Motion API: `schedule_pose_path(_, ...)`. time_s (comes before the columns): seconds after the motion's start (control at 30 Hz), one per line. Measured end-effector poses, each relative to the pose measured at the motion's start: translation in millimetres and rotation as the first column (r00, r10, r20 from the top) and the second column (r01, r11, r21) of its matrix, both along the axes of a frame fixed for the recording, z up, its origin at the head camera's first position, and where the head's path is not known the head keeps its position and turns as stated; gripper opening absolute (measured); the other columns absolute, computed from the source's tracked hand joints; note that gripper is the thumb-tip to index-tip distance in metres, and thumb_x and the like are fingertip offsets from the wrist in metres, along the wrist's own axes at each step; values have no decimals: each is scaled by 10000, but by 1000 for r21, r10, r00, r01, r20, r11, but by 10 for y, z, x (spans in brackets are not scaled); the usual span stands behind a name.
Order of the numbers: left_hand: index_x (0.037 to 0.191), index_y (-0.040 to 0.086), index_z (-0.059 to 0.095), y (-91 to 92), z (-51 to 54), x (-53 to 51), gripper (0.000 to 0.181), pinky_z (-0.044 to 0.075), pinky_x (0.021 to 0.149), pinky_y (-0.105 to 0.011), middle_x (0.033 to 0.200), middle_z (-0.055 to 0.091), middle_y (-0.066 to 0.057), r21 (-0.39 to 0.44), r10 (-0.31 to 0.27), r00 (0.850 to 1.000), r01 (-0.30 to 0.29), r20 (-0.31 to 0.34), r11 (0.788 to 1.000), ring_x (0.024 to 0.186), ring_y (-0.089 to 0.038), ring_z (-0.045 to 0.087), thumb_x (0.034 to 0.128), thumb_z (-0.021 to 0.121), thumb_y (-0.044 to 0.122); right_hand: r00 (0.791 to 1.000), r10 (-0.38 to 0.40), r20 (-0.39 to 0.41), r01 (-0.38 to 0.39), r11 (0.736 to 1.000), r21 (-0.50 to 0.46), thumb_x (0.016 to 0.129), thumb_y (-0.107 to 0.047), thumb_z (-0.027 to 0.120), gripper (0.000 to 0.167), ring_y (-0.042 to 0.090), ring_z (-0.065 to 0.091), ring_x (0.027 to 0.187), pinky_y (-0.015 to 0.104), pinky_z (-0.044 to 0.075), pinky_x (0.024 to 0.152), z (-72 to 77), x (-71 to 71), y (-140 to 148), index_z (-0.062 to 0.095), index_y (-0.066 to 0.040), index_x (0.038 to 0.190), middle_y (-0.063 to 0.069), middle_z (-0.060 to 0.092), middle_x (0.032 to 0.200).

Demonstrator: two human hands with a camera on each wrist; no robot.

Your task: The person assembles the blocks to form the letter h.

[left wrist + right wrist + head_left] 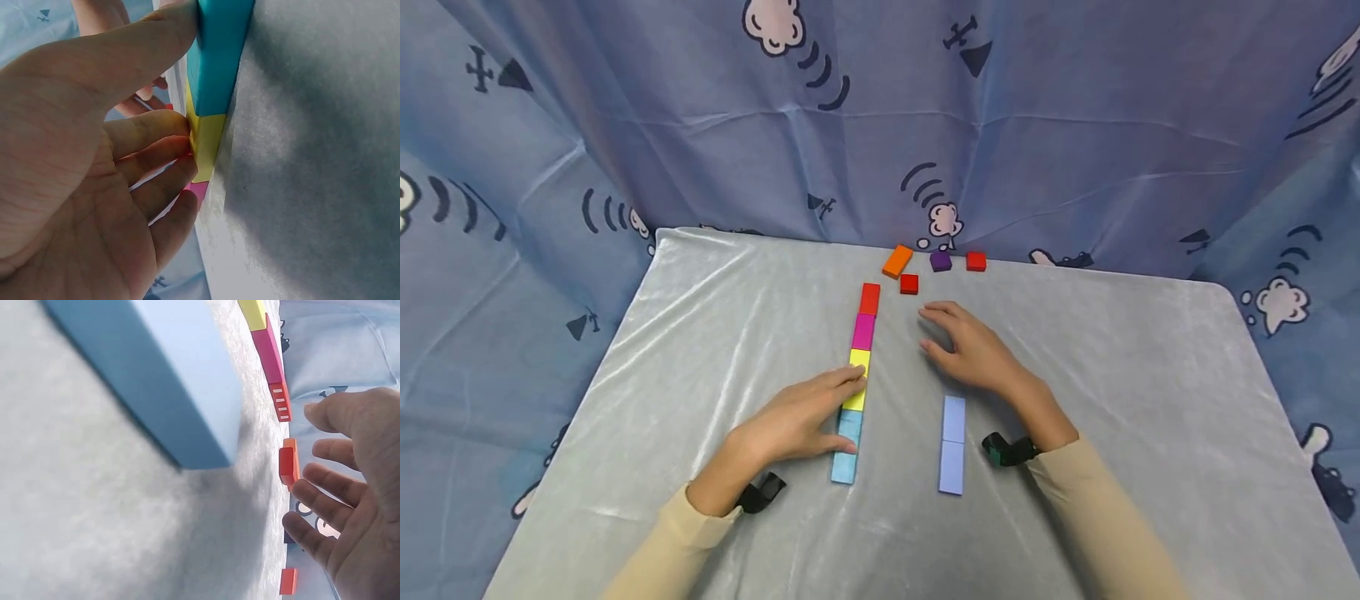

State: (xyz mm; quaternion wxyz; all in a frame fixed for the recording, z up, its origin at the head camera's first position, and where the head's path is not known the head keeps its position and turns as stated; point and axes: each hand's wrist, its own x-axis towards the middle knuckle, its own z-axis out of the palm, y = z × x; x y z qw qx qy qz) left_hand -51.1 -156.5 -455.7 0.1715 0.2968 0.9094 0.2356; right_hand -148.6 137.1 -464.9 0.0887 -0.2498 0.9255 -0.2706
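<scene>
Left hand [797,423] is lying spread along the block row [857,397] on the desk [1112,367], fingers touching the yellow block [207,147], thumb a light-blue one [850,426]. Right hand [976,354] is hovering, fingers parted, holding nothing. Blocks are looking light, rigid (probably sliding easily); opposite long sides are offering the likeliest grip.

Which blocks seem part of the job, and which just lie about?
Likely job:
row of red, magenta, yellow, cyan rectangular blocks, touched by left hand
paired periwinkle rectangular blocks

Seemingly loose:
orange rectangular block
small purple block
two small red blocks
</scene>
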Motion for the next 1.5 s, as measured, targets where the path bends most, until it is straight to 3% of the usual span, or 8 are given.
schedule_pose_path(0.57, 1575, 3, 465, -6, 8, -15, 907, 446, 1238, -459, 1662, 455, -102, 12, -18, 999, 19, -31, 1000, 1551, -285, 450, 854, 899, 339, 1000, -11, -26, 11, 999, 33, 1008, -205, 701, 575, 387, 497, 1479, 561, 388, 1272, 24, -364, -213, 539, -21, 1528, 198, 524, 1574)
schedule_pose_path(0.87, 1576, 4, 466, -2, -4, -13, 907, 442, 1242, -457, 1665, 452, -100, 8, -20, 999, 20, -31, 1000, 1549, -283, 452, 853, 900, 339, 1000, 11, -11, -10, 996, 88, 1027, -208, 660, 594, 371, 440, 1542, 555, 348, 1297, 45, -537, -326, 492, -19, 1564, 176, 442, 1663)
schedule_pose_path(1.1, 1569, 9, 478, 2, -11, -11, 901, 443, 1240, -457, 1658, 460, -95, 7, -18, 999, 18, -32, 1000, 1545, -280, 456, 849, 904, 342, 1000, 25, -4, -24, 994, 110, 1038, -198, 640, 560, 367, 464, 1530, 535, 350, 1301, 29, -602, -379, 513, -2, 1546, 186, 498, 1627)
schedule_pose_path(1.33, 1570, 17, 479, 5, -20, -4, 904, 438, 1245, -458, 1664, 452, -90, 7, -19, 1000, 19, -19, 1000, 1553, -276, 447, 845, 906, 346, 999, 16, -39, -11, 990, 141, 1026, -190, 668, 524, 374, 556, 1398, 535, 451, 1223, 18, -604, -408, 566, -6, 1506, 196, 588, 1509)
schedule_pose_path(1.5, 1583, 27, 466, 6, -6, -16, 910, 432, 1253, -453, 1682, 431, -81, 1, -5, 1000, 5, 1, 1000, 1568, -268, 427, 853, 900, 355, 999, 22, -27, -16, 975, 223, 1026, -251, 670, 608, 372, 449, 1517, 568, 388, 1267, 54, -636, -443, 502, -8, 1557, 189, 472, 1635)
